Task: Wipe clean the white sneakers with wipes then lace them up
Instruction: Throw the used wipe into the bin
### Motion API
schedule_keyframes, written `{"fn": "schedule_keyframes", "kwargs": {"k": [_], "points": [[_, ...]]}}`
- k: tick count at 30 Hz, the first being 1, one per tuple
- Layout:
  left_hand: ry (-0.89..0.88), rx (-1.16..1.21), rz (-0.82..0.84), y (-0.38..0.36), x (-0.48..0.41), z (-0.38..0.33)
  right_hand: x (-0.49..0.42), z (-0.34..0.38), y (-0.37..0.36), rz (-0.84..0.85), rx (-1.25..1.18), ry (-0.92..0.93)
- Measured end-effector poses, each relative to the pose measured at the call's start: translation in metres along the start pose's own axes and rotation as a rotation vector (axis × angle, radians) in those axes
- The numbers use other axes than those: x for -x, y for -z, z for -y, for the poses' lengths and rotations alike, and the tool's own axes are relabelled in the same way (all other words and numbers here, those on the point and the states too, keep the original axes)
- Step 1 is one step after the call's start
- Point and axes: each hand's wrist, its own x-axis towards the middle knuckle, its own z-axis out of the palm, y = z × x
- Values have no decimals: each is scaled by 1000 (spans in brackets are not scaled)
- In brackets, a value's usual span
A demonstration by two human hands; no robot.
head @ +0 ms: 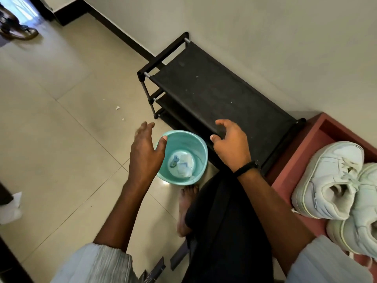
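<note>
Two white sneakers sit on a reddish bench [289, 170] at the right: one [328, 180] nearer the wall with its laces showing, the other [361, 219] at the frame's right edge, partly cut off. My left hand [145, 152] hovers over the near rim of a teal bin [183, 158], fingers relaxed and holding nothing. My right hand [230, 145] floats above the front edge of a black shoe rack [214, 88], fingers loosely bent, empty. Crumpled used wipes [181, 164] lie at the bottom of the bin.
The rack stands against the cream wall. My bare foot [186, 209] rests on the tiled floor beside the bin. White paper or cloth [11, 207] lies at the left edge. A brown shoe [20, 33] sits by the doorway, far left.
</note>
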Motion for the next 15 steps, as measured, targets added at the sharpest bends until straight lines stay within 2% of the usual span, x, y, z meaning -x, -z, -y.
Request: {"fn": "schedule_keyframes", "kwargs": {"k": [4,8,15], "points": [[-186,-259,-50,-2,-1,-1,1,2,7,-41,265,195],[-282,-364,-104,0,-2,-14,8,4,16,-95,528,327],[-405,-452,-141,3,-9,-34,16,16,28,-173,626,374]]}}
